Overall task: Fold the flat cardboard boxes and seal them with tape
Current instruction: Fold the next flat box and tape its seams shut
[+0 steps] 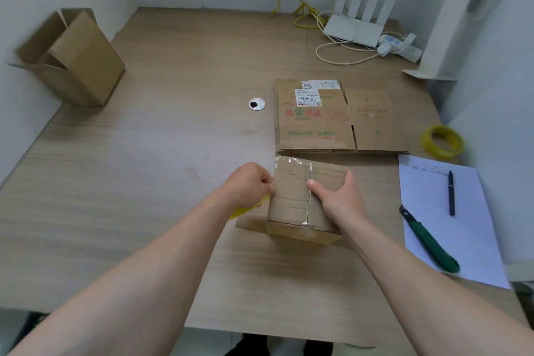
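- Right hand is laid flat and open on the top of a small brown folded cardboard box, with the thumb set against the centre seam and the fingers wrapped over the right edge.
- Left hand is curled closed at the left edge of the small brown folded cardboard box; the fingertips are pinched together there, and what exactly is pinched cannot be told.
- A yellow object is partly seen under the left wrist; its identity cannot be confirmed.
- The box is located near the front middle of a light wood-grain table, with its top flaps closed and a glossy strip seen along the seam.
- A stack of flat printed cardboard boxes, bearing white labels, is placed just behind the folded box.
- A roll of yellow tape is positioned at the right table edge, near the flat stack.
- A white lined sheet of paper is laid to the right of the box; a dark pen and a green-handled utility knife are rested on it.
- An open brown cardboard box is tilted against the left wall, well apart from the hands.
- A white router with four antennas and white cables are found at the far right corner.
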A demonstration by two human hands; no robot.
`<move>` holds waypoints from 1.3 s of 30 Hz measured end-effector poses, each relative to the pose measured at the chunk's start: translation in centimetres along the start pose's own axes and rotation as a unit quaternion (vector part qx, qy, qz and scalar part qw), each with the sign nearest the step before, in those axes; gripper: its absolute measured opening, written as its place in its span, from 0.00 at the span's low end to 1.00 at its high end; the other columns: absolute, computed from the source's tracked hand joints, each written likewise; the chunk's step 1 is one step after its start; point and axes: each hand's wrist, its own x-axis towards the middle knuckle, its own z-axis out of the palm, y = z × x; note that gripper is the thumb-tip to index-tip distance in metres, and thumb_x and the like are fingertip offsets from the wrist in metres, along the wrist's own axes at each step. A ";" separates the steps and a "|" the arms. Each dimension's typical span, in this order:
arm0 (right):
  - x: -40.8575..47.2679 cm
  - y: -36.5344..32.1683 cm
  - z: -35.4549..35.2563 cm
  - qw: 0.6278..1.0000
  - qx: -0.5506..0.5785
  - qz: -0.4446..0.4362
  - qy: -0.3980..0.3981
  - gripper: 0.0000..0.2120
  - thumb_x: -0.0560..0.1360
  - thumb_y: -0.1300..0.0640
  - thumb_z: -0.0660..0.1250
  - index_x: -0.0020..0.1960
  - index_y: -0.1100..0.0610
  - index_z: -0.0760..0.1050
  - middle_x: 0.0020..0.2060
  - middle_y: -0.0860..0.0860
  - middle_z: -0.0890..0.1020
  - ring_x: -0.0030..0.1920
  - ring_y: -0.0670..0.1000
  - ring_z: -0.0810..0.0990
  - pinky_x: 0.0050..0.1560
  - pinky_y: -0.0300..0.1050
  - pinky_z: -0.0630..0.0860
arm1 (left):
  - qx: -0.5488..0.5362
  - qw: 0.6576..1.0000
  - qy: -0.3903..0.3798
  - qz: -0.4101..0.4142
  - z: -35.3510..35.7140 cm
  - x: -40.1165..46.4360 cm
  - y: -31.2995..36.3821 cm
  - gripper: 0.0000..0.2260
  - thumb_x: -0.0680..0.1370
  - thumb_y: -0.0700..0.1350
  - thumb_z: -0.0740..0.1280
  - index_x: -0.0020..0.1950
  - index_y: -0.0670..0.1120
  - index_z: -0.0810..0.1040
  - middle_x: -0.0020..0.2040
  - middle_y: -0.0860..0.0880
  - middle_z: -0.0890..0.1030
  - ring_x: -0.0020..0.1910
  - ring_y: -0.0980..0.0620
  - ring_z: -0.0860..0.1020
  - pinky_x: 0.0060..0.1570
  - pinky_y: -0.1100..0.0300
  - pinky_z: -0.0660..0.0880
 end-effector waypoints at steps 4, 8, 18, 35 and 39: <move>-1.5 -0.6 -1.1 0.999 0.023 -0.028 0.022 0.44 0.73 0.40 0.70 0.80 0.51 0.51 0.74 0.53 0.67 0.73 0.54 0.67 0.72 0.55 0.65 | -0.059 0.994 0.088 0.000 -0.3 -2.4 -1.3 0.09 0.78 0.44 0.68 0.37 0.46 0.80 0.34 0.51 0.80 0.32 0.55 0.77 0.34 0.64 0.74; -7.5 -1.2 -2.9 0.974 0.108 -0.183 0.076 0.28 0.70 0.44 0.71 0.68 0.43 0.68 0.48 0.41 0.79 0.47 0.44 0.77 0.50 0.38 0.75 | -0.218 0.971 0.097 0.009 0.3 -7.1 -2.3 0.06 0.76 0.44 0.70 0.39 0.50 0.82 0.37 0.48 0.84 0.30 0.56 0.78 0.32 0.65 0.74; -15.8 0.7 -0.1 0.920 0.301 -0.070 -0.242 0.23 0.68 0.55 0.71 0.62 0.48 0.77 0.37 0.56 0.80 0.40 0.52 0.81 0.39 0.44 0.78 | -0.465 0.883 0.067 -0.011 5.4 -12.0 -0.2 0.07 0.78 0.35 0.67 0.42 0.40 0.83 0.40 0.40 0.84 0.38 0.48 0.82 0.36 0.57 0.80; -15.5 4.7 -5.5 0.947 0.225 -0.120 -0.194 0.06 0.75 0.63 0.71 0.43 0.53 0.81 0.30 0.51 0.79 0.34 0.53 0.75 0.37 0.55 0.76 | -0.626 0.764 0.155 -0.039 14.7 -16.2 3.6 0.06 0.74 0.41 0.70 0.45 0.48 0.87 0.48 0.47 0.85 0.50 0.47 0.79 0.49 0.54 0.72; -14.9 5.4 -6.9 0.956 0.098 -0.193 -0.197 0.06 0.76 0.51 0.68 0.42 0.49 0.82 0.28 0.44 0.78 0.33 0.46 0.75 0.37 0.58 0.79 | -0.539 0.825 0.169 -0.040 15.0 -16.6 3.2 0.07 0.78 0.42 0.69 0.49 0.50 0.87 0.50 0.55 0.86 0.52 0.61 0.81 0.52 0.59 0.73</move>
